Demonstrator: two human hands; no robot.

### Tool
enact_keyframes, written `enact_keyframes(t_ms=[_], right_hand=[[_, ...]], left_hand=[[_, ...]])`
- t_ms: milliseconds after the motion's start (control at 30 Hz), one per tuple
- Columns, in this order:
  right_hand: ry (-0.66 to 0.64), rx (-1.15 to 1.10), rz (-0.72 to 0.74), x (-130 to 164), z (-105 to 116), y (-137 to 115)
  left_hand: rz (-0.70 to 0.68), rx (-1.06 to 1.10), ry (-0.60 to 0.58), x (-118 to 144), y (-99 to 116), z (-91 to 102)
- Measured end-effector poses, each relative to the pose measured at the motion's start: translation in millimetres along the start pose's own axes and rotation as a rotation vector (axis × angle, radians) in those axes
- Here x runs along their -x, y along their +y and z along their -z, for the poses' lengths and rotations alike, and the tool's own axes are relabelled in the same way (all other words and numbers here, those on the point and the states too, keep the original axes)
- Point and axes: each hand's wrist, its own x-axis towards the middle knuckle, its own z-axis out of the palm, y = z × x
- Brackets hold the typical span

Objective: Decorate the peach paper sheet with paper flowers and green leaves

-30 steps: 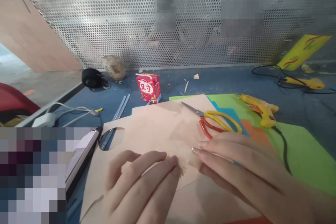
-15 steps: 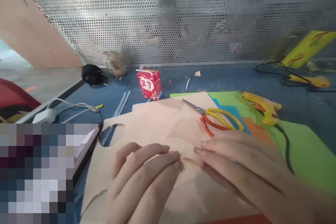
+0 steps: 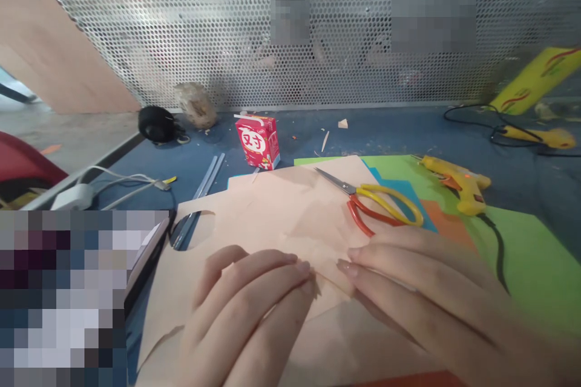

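Note:
My left hand [image 3: 254, 308] is closed, its fingertips pinching one end of a small pale paper strip [image 3: 333, 281]. From the other side, the thumb and fingers of my right hand [image 3: 408, 290] close on the strip's far end. The strip spans the gap between both hands, just above a large pale pink sheet of paper [image 3: 263, 217]; my fingers hide its ends. Close beyond my right fingertips lie scissors [image 3: 358, 193] with one yellow and one red handle, blades pointing to the upper left.
A yellow glue gun [image 3: 458, 181] rests on green paper [image 3: 540, 266] at right. Behind the sheets stands a red drink carton [image 3: 256, 142]. Clear glue sticks [image 3: 200, 199], a white charger with cable [image 3: 75, 196] and a pixelated screen [image 3: 68, 302] are at left. A perforated metal panel [image 3: 204, 24] closes the back.
The paper strip between my fingertips has turned slightly and shows more of its face. Both hands have kept nearly the same place; the view has shifted a little.

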Motion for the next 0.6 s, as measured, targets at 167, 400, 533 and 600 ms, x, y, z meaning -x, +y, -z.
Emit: enact_keyframes(t_ms=[167,400,533,600], right_hand=[[-0.209,0.015,0.043,-6.1,3.9,-2.1],[-0.038,0.039,0.077,-1.2,-1.4,1.0],[-0.26,0.015,0.091,-8.2,6.7,1.3],[-0.199,-0.02,0.04,-5.1,4.4,1.5]], left_hand=[[0.019,0.018,-0.053,2.6,-0.8,1.7],[0.024,0.026,-0.039,0.0,0.0,2.2],[0.026,0.024,-0.085,-3.3,0.9,2.3],[0.008,0.025,-0.111,-2.9,0.1,3.2]])
